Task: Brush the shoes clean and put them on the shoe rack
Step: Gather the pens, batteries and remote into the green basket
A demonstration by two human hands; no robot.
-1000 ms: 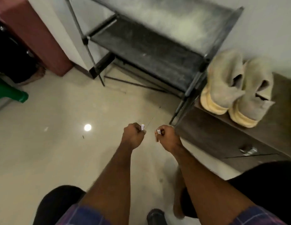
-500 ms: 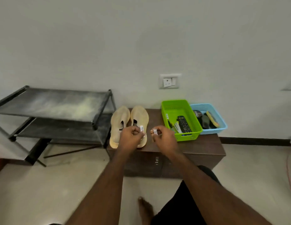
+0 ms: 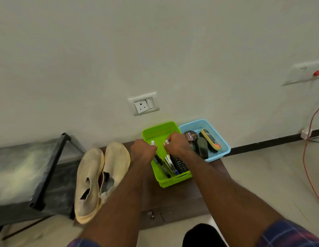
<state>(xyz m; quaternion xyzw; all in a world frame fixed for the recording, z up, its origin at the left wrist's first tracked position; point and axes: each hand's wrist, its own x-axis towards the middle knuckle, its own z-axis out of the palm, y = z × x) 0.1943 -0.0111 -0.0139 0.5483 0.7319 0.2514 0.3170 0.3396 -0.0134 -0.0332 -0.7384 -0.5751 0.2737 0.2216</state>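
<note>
Hovering over the green basket (image 3: 165,180), both fists are seen curled: left hand (image 3: 143,151) and right hand (image 3: 176,146), each with a small white tag at the thumb tip; whether it is pinched cannot be told. The beige shoes (image 3: 100,177) are set side by side on the brown cabinet (image 3: 183,198), just right of the dusty shoe rack (image 3: 39,175). A brush (image 3: 202,147) lies in the blue basket (image 3: 224,145).
</note>
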